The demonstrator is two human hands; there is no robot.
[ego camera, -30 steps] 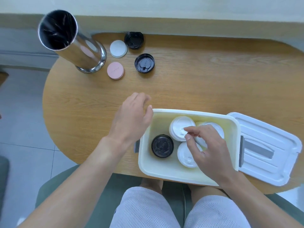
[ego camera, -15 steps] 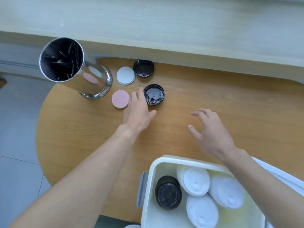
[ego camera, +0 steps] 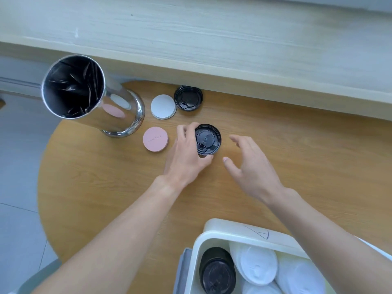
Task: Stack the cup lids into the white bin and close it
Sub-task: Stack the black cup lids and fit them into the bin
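Black lid [ego camera: 207, 139] sits pinched in left-hand fingers [ego camera: 184, 132], its near edge hidden; right hand [ego camera: 252, 166] spread, empty.

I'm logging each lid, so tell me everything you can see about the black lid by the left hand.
The black lid is a round, glossy, plastic-looking cup lid with a raised rim, embossed lettering and a sip-tab. It lies top up on the table, right of the pink lid. The left hand grips it, fingers at its far edge, thumb at its near edge. The right hand hovers open beside it, not touching.
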